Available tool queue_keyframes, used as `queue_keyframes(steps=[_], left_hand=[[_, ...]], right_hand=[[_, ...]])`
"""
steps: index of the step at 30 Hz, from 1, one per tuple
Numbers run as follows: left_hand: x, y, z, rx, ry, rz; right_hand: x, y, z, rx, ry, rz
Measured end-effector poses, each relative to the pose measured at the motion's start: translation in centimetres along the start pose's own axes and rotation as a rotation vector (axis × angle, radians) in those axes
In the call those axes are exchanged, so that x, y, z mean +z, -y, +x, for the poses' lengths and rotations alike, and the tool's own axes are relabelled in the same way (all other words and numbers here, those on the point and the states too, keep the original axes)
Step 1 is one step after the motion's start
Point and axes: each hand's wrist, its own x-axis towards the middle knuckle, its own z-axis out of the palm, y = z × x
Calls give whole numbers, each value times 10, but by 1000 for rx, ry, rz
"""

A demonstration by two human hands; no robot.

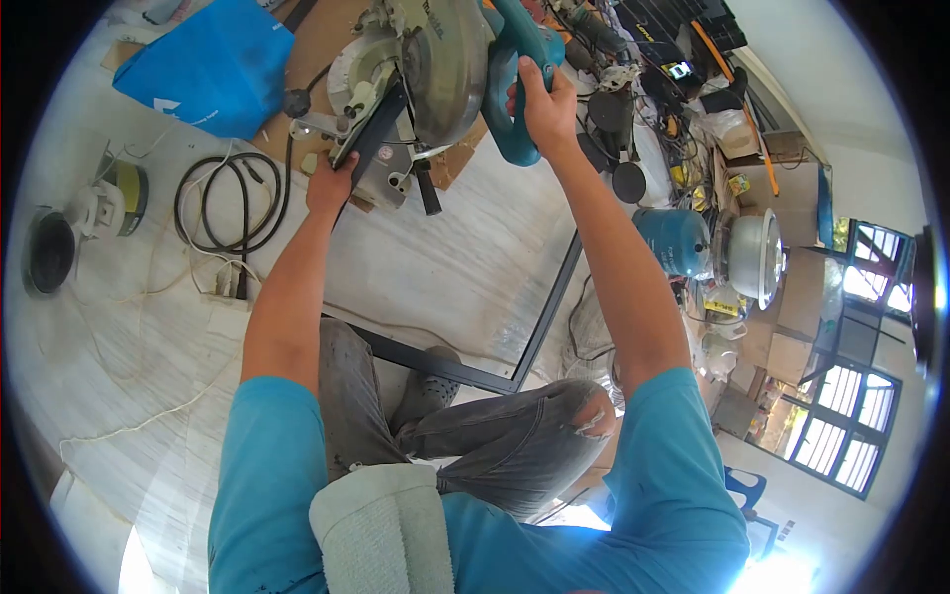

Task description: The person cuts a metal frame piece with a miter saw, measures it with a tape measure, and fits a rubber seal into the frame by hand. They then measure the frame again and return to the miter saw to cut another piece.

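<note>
Teal handle (517, 147): the loop grip of the mitre saw (440, 59), inside the right hand's fist.
Right hand (542, 107): clenched round the teal handle, arm stretched forward.
Left hand (332, 188): grasping the near end of the dark metal bar, pressing it down.
Dark metal bar (371, 134): runs from the left hand's fingers up and away across the saw base, passing under the blade guard.
Blade guard (445, 74): grey metal, between the two hands and just left of the right hand.
Black cable (230, 198): coiled on the pale floor, near the left hand on its outer side.
Blue bag (213, 64): beyond the cable, well apart from the left hand.
Black frame (549, 297): lying on the floor beneath the right forearm.
Blue cylinder (676, 241): outward of the right forearm, among clutter.
</note>
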Motion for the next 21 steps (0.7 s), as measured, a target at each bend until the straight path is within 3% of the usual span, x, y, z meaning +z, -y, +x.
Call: queue_keyframes(steps=[21], left_hand=[[-1, -3, 2, -26, 0, 8]], right_hand=[[6, -13, -5, -26, -18, 47]])
